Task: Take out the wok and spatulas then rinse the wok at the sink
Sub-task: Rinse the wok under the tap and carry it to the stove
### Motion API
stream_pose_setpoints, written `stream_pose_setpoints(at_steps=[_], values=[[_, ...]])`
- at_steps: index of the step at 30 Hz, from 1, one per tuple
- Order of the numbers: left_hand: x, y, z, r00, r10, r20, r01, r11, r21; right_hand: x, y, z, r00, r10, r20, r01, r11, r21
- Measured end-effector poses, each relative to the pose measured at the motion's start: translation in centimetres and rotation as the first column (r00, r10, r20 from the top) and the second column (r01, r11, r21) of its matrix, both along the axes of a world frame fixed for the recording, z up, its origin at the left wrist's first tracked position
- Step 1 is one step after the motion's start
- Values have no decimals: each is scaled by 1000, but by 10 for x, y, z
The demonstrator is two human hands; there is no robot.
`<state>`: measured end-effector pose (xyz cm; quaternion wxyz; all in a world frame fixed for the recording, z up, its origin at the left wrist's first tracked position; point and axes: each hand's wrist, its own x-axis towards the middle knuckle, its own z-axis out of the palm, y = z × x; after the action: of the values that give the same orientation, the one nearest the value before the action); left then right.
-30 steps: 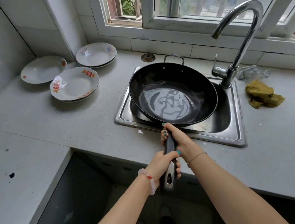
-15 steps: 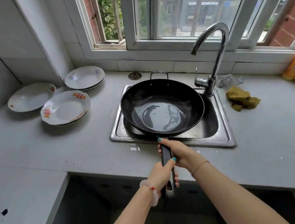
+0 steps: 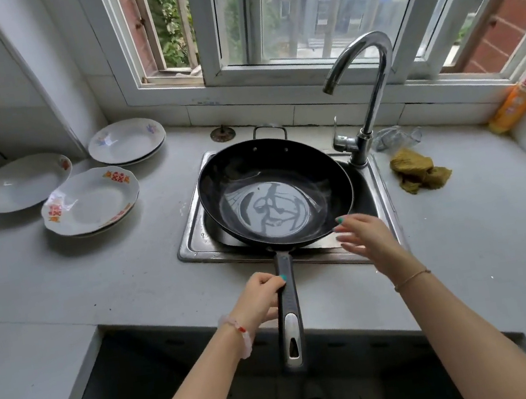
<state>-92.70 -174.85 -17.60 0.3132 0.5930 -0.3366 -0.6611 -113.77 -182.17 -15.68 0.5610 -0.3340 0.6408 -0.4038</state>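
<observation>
Legible marks are limited to red double-happiness characters printed on the rim of the nearest white plate (image 3: 91, 201) on the counter, and red Chinese characters, too small to read with certainty, on the orange bottle (image 3: 519, 95) standing at the right window sill.

The wok (image 3: 276, 194) was black, a pale sheen in its base. The plates (image 3: 89, 200) were white with red-and-orange motifs. The cloth (image 3: 418, 174) was olive-yellow, the bottle (image 3: 517, 96) orange with red lettering, the faucet (image 3: 371, 89) chrome. Fingernails on the right hand (image 3: 367, 238) were teal.
</observation>
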Motion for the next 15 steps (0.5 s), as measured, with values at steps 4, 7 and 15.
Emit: stream_pose_setpoints(at_steps=[4,7,15], values=[[3,-24,7,987,87,139,-70,991,-118,-21,-57,9,996,-67,-67,58,990,-128],[3,-44,20,962,225,156,-195,963,-187,-33,-106,16,990,-48,-134,21,980,-197],[1,-66,45,877,454,-158,-475,869,-139,-49,-217,28,885,101,-454,-234,941,-245]])
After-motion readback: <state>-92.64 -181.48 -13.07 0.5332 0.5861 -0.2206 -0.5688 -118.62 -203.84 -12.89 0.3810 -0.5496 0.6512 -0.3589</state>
